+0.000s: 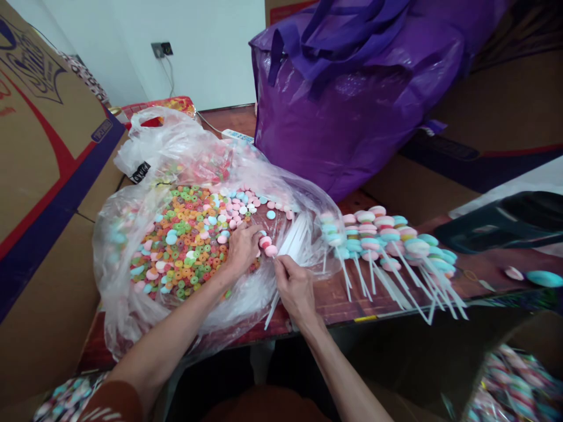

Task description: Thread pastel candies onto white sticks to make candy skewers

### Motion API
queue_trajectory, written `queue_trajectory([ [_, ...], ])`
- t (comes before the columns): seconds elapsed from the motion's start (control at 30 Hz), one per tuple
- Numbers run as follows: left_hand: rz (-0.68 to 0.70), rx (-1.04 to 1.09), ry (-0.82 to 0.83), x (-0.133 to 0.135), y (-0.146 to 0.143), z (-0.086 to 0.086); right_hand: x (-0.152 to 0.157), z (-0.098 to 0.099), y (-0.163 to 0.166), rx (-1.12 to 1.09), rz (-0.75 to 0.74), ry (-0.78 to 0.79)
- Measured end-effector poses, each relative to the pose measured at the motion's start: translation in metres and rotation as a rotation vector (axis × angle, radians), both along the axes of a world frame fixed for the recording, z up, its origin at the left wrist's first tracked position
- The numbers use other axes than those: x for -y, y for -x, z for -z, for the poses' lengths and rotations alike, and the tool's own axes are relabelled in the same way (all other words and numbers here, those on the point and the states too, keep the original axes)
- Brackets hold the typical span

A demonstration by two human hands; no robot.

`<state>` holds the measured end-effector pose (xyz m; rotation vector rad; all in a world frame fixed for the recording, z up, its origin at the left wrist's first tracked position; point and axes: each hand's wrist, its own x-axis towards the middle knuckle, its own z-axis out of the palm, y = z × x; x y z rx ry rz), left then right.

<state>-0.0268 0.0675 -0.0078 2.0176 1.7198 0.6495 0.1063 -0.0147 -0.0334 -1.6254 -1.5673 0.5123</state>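
My right hand is closed in a pinch round the lower end of a thin white stick, most of it hidden. Pink and red candies are threaded on this stick. At its top end my left hand pinches a pale candy piece, partly covered by the fingers. Under and left of that hand, many small ring candies and pastel round candies lie in an opened clear plastic bag. Loose white sticks lie in a bundle just beyond my right hand.
Several finished candy skewers lie in a row at right on the wooden table. A dark bottle lies beyond them. A big purple bag stands behind, and cardboard boxes flank the table. Wrapped candies sit low at right.
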Motion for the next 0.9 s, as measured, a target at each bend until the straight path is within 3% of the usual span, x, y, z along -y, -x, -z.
queue_trajectory([
  [0.17, -0.004, -0.063, -0.024, 0.001, 0.001, 0.004, -0.003, -0.001, 0.003, -0.004, -0.004, -0.006],
  [0.37, 0.026, 0.1, -0.084, -0.002, 0.006, 0.016, -0.005, -0.001, 0.006, 0.053, -0.014, -0.031],
  [0.53, 0.03, 0.449, -0.069, -0.006, 0.008, 0.018, -0.005, -0.001, 0.006, -0.008, 0.015, -0.012],
  [0.7, -0.105, 0.921, 0.044, -0.013, 0.011, 0.017, -0.003, -0.003, 0.006, -0.208, 0.011, -0.018],
  [0.9, -0.071, 0.989, 0.111, -0.013, 0.014, 0.017, -0.003, -0.002, 0.005, -0.258, -0.007, -0.026],
])
